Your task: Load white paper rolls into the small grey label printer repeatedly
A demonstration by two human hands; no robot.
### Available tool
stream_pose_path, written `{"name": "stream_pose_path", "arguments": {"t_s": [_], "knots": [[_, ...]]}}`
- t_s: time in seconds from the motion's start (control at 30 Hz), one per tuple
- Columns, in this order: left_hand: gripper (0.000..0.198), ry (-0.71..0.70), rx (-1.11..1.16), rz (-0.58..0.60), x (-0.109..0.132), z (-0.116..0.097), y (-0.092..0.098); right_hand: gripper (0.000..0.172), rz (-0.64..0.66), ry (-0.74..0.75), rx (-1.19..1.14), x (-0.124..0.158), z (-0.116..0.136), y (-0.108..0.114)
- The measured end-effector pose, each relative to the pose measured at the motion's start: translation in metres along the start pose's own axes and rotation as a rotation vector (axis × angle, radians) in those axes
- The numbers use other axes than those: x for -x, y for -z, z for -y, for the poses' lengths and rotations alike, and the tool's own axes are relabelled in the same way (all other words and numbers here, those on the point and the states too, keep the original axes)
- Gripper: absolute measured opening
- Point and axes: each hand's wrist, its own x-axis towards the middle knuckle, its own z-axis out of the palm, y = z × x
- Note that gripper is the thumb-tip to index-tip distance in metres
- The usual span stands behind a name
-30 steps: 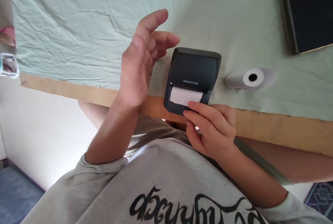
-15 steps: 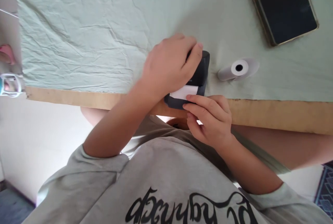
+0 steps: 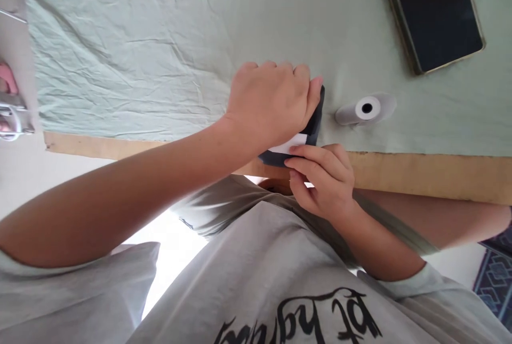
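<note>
A small dark receipt printer lies by the table's front edge, mostly covered by my hands. White paper with a cut edge shows on its near part. Across the printer's upper part, my left hand is closed, knuckles up, with the thumb along the right side; its fingertips are hidden. At the near right corner my right hand grips the printer's edge, one fingertip on the paper and the thumb lower down. Whether the printer's cover is raised cannot be seen.
A white paper roll with a black core stands on the pale green cloth, right of the printer. Farther back on the right lies a black tablet-like device. The table's bare wooden edge runs along the front.
My left hand has shifted right and folded its fingers over the printer's upper part, with the forearm swung out leftward. The right hand stays almost in place. More of the paper is covered.
</note>
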Motion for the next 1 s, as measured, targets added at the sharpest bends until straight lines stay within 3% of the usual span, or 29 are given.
{"name": "stream_pose_path", "arguments": {"t_s": [0.07,0.17,0.23,0.3,0.33,0.4,0.47,0.6,0.73,1.0], "knots": [[0.061,0.0,0.03,0.001,-0.004,0.002,0.0,0.023,0.001,-0.002,-0.008,0.0,0.0,0.0],[0.053,-0.136,0.077,-0.076,-0.001,0.013,-0.004,0.023,0.005,0.029,-0.02,0.002,-0.001,0.001],[0.046,-0.219,0.188,-0.191,0.013,0.023,-0.011,0.025,0.005,0.039,-0.021,0.004,-0.001,0.002],[0.044,-0.191,0.369,-0.393,0.038,0.032,-0.021,0.028,-0.013,0.018,-0.015,0.007,-0.001,0.003],[0.049,-0.184,0.398,-0.416,0.052,0.036,-0.026,0.029,-0.028,-0.009,-0.016,0.008,-0.001,0.004],[0.062,-0.19,0.421,-0.381,0.079,0.043,-0.035,0.03,-0.061,-0.096,-0.028,0.01,-0.001,0.004],[0.079,-0.228,0.365,-0.27,0.098,0.049,-0.043,0.036,-0.072,-0.198,-0.044,0.011,-0.001,0.003],[0.118,-0.248,0.157,-0.143,0.109,0.061,-0.052,0.057,-0.008,-0.331,-0.07,0.014,0.001,0.0],[0.114,-0.245,0.091,-0.18,0.103,0.069,-0.056,0.065,0.049,-0.399,-0.094,0.015,0.001,-0.001],[0.106,-0.247,0.174,-0.268,0.099,0.066,-0.057,0.078,0.146,-0.424,-0.058,0.013,0.005,0.003]]}}
